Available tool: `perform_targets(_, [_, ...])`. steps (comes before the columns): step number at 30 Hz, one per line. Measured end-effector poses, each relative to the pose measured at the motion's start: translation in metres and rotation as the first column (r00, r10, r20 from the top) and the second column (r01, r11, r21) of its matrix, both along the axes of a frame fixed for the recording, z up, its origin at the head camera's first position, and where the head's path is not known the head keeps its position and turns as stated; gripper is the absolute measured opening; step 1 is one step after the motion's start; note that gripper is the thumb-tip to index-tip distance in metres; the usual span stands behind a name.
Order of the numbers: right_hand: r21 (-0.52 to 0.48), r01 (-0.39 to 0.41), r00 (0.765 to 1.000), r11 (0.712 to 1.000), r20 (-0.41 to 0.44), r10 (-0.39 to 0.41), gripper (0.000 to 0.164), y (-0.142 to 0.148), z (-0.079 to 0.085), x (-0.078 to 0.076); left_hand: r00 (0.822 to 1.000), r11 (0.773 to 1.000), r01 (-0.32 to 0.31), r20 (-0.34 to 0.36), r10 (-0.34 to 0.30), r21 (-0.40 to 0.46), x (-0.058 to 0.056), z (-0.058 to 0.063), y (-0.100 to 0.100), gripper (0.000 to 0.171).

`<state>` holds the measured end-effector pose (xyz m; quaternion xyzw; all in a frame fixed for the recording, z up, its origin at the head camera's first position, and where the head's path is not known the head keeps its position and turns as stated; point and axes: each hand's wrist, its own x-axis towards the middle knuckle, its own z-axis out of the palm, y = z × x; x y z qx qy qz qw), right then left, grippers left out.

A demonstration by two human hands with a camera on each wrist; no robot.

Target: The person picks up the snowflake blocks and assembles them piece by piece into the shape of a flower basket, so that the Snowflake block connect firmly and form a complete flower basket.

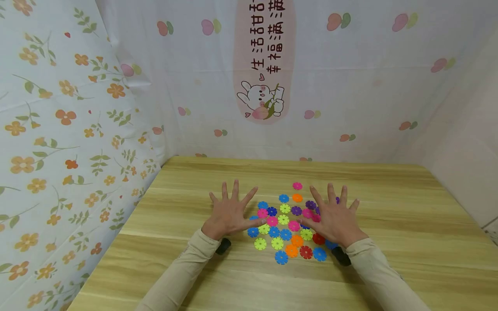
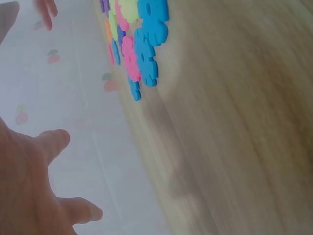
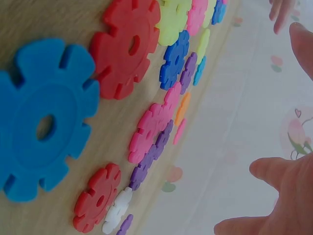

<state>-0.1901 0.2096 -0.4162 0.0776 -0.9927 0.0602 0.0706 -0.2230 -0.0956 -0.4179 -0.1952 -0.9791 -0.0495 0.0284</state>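
Observation:
Several flat plastic snowflake discs with notched edges and a centre hole lie spread in a loose patch on the table. Among them are a blue disc (image 1: 281, 258), a red disc (image 1: 306, 252), a yellow-green disc (image 1: 277, 243) and an orange disc (image 1: 291, 251). My left hand (image 1: 228, 217) is held palm down at the patch's left side, fingers spread wide. On the right side my right hand (image 1: 337, 219) is spread likewise, overlapping some discs in the head view. Neither hand holds anything. The right wrist view shows a white disc (image 3: 117, 211) beside a red one.
The discs lie on a wood-grain table (image 1: 186, 276). Behind it hangs a white printed cloth (image 1: 186, 77) with a rabbit picture; a floral cloth (image 1: 78, 142) hangs at the left. Dark wrist-worn devices (image 1: 223, 246) sit under both wrists.

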Motion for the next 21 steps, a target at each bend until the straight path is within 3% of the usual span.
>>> perform_targets(9, [-0.027,-0.011,1.0,1.0,-0.008,0.01,0.096,0.002,0.001,-0.001,1.0,0.999,0.019,0.018,-0.02,0.028,-0.001,0.0,0.0,0.097])
perform_targets(13, [-0.049,-0.048,0.999,0.998,0.014,0.048,0.091,0.005,0.001,-0.003,0.997,0.996,0.03,0.074,-0.036,0.081,0.0,-0.002,-0.001,0.093])
perform_targets(21, [-0.285,-0.183,0.971,0.941,0.098,0.218,0.075,0.005,0.004,-0.014,0.993,0.988,0.067,0.091,-0.08,0.142,-0.004,-0.004,-0.002,0.085])
